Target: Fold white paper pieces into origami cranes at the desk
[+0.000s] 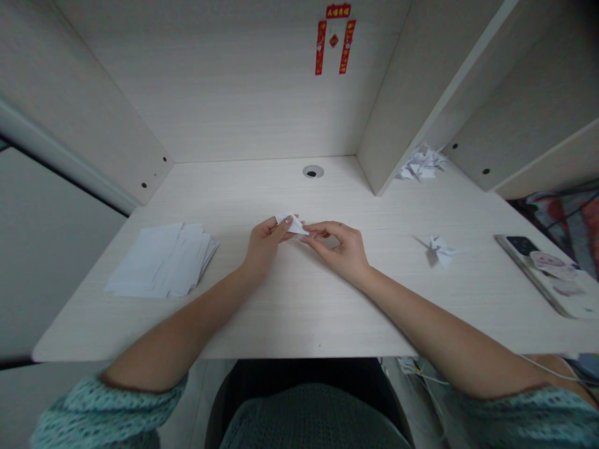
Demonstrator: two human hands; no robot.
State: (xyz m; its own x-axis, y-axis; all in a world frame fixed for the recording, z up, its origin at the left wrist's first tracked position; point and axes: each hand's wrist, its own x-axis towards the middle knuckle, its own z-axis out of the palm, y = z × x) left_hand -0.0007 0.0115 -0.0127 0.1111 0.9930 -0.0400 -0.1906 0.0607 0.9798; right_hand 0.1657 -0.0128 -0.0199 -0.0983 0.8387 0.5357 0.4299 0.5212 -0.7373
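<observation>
While both forearms extend over the near edge of the bench [262,324], the head view shows two bare hands meeting near the middle of its surface. The left hand [262,244] has its grip pinched on a small piece of folded white paper [296,226], the thumb lying across the upper face and fingers showing beneath. The right hand [344,246] is at the right corner of the same piece, its grip drawn together on that point by thumb and fingertips. The exact fold under the fingers is too small to determine. The folded paper is held between the two hands, above the bench.

To the left lies a stack of white paper sheets [161,260], fanned unevenly toward its right side. To the right of the right hand, well apart from it, a single pointed folded paper figure [440,249] rests on the bench. Farther right lies a phone [538,274], camera end toward the far side, with pinkish pictures on its back. At far right, partly hidden by an upright divider [412,106], sits a heap of folded white paper pieces [423,163].

A round cable hole [313,171] is set near the bench's far edge. Red strips with yellow markings [337,11] are fixed to the back panel [224,93].
</observation>
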